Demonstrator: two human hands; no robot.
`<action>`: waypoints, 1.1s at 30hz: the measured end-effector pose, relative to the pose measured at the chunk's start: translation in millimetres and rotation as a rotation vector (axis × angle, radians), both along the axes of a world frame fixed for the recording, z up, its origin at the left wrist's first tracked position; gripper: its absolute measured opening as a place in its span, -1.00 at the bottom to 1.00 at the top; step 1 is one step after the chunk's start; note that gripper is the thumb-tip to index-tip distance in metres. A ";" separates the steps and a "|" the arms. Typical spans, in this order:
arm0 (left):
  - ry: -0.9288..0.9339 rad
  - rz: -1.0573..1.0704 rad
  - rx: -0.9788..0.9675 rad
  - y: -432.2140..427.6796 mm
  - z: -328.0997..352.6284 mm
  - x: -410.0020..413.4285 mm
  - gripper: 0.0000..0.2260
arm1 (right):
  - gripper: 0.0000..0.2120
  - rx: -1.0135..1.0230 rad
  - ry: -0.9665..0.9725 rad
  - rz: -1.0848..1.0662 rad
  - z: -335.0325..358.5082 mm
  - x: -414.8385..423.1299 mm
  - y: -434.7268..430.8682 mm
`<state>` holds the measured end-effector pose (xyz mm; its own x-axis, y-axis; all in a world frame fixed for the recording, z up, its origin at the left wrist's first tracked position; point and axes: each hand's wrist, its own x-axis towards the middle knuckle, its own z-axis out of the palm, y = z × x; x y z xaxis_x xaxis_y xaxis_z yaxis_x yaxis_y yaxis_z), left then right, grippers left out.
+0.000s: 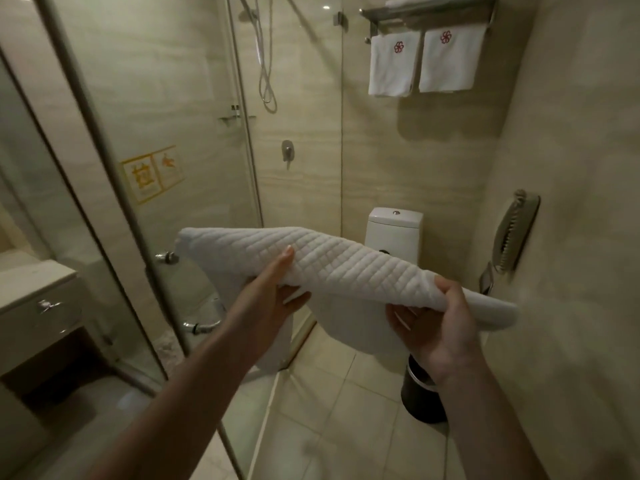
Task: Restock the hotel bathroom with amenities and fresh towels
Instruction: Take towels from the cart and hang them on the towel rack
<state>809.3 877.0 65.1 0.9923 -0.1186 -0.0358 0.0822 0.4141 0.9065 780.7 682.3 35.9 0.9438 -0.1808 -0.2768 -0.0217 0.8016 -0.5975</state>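
Risks, big to small. The glass shower door (194, 168) stands just left of the load, and the towel's far-left corner is close to the door's metal knob (166, 257). A swing that way could snag the cloth or knock the pane. The quilted white towel (346, 268) is in mid-air in front of the toilet (394, 233), folded and spanning both my hands, with a loose lower layer sagging between them. If that layer slips, I'd expect the fold to open and the cloth to land on the toilet or the floor tiles (346, 410), so no longer fresh. The black bin (420, 393) stands below my right wrist beside the toilet base, the worst landing spot if the right end lets go. The rack (429, 12) high on the back wall carries two logo towels (393, 67) on its bar, so this one probably goes elsewhere; can't tell where. Pose: my left hand (277, 289) is palm up under the near edge, thumb pressed on top and fingers below. That's a pinch, not a wrap, so it's the weak point. My right hand (436, 327) has knuckles toward me and fingers curled over the right end, clamped on it. Both arms reach forward. Motion blur hides the finger detail underneath.
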 end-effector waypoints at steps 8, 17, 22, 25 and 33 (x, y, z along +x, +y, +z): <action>-0.015 -0.094 0.044 -28.9 -3.2 141.9 -0.40 | -0.62 -0.111 0.029 0.014 -18.1 116.5 -26.6; -0.096 -0.247 -0.009 -63.1 -9.5 295.6 -0.43 | -0.53 -0.090 -0.003 -0.013 -43.5 256.9 -26.5; -0.117 -0.298 0.018 -68.0 -11.6 385.5 -0.33 | -0.41 -0.111 0.010 0.045 -42.7 339.2 -25.4; -0.120 -0.342 0.029 -75.9 -9.8 436.6 -0.49 | -0.49 -0.183 0.014 -0.032 -41.1 383.6 -34.8; -0.163 -0.408 0.108 -108.8 -13.0 548.0 -0.73 | -0.39 -0.499 -0.092 -0.133 -36.3 481.2 -84.0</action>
